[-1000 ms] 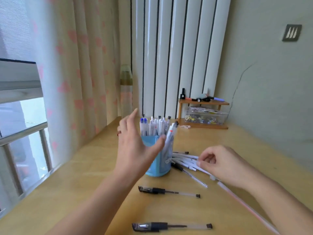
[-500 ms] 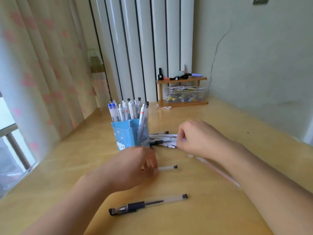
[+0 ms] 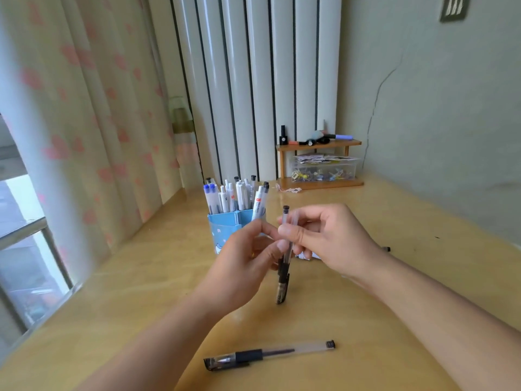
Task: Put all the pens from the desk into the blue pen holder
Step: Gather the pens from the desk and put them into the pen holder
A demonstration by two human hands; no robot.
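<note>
The blue pen holder (image 3: 225, 231) stands mid-desk, filled with several white and clear pens. Just in front of it my left hand (image 3: 245, 263) and my right hand (image 3: 335, 241) both pinch one clear gel pen (image 3: 282, 280), held nearly upright above the desk with its black cap pointing down. A second clear gel pen (image 3: 269, 355) with a black cap lies flat on the wooden desk (image 3: 366, 320), nearer to me. Behind my right hand, bits of more pens (image 3: 307, 256) show on the desk; most of them are hidden by the hand.
A small wooden shelf (image 3: 320, 183) with a clear box of clips stands at the back against the wall. A radiator (image 3: 253, 80) runs behind the holder. A curtain (image 3: 84, 122) and a window (image 3: 25, 249) line the desk's left edge.
My left hand lifted a gel pen off the desk and my right hand came up from the pen pile to grip it too. The camera view shifted.
</note>
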